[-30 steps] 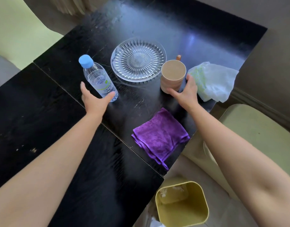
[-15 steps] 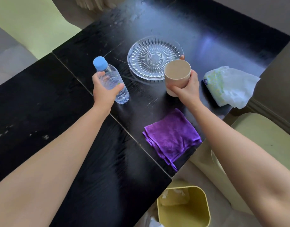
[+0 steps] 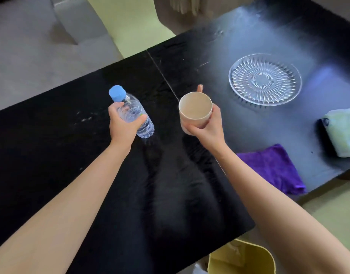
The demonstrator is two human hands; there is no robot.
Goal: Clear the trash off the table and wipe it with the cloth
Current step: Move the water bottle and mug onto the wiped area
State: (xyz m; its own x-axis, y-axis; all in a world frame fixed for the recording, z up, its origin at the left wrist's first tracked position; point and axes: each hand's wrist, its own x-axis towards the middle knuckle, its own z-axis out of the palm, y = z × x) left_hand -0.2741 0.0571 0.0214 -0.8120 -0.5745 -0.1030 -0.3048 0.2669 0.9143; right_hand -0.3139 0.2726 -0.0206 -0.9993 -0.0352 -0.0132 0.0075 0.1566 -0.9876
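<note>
We grip the bottle [image 3: 133,113] in our left hand [image 3: 122,126] and the cup [image 3: 195,110] in our right hand [image 3: 206,129], both lifted, neither binned; the cloth [image 3: 273,168] lies unused on the surface [image 3: 51,135].

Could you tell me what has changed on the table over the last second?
The left hand closed on the water bottle, the right hand on the cup; both were lifted and carried left. Glass plate, purple cloth and tissue pack stayed put.

Left hand [image 3: 121,126]: bare, no ring or glove.
Right hand [image 3: 206,128]: bare likewise.
Forearms: uncovered, no sleeves or watch.
</note>
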